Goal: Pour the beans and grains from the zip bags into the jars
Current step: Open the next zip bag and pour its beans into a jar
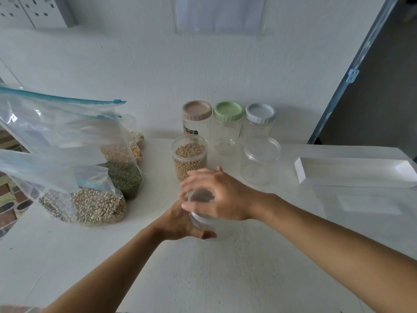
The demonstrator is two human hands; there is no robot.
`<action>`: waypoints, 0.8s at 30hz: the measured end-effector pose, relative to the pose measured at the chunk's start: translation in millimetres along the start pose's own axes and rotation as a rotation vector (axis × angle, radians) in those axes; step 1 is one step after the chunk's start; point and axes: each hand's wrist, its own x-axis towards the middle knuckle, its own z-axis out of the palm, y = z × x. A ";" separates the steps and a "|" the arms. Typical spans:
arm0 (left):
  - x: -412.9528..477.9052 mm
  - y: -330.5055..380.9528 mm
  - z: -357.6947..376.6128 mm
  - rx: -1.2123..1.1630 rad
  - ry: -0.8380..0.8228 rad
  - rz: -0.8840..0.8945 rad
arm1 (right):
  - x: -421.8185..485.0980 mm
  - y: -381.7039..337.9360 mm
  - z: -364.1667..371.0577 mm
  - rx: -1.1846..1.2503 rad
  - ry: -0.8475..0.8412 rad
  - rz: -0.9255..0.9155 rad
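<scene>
A clear plastic jar stands at the middle of the white table. My left hand grips its side from the left. My right hand curls over its top, fingers round the clear lid. Just behind it, an open jar holds tan soybeans. At the left lie several zip bags: one of pale beans, one of green mung beans, one of yellow corn. An empty-looking blue-zipped bag stands over them.
Three empty jars line the wall, with a brown lid, a green lid and a grey lid. A wide clear open jar stands before them. A white tray lies at the right, and the table's left edge overlooks patterned floor.
</scene>
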 end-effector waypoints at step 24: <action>8.2 -4.0 2.3 -0.044 -0.022 -0.056 | 2.6 -7.1 -2.9 -0.501 -0.093 0.134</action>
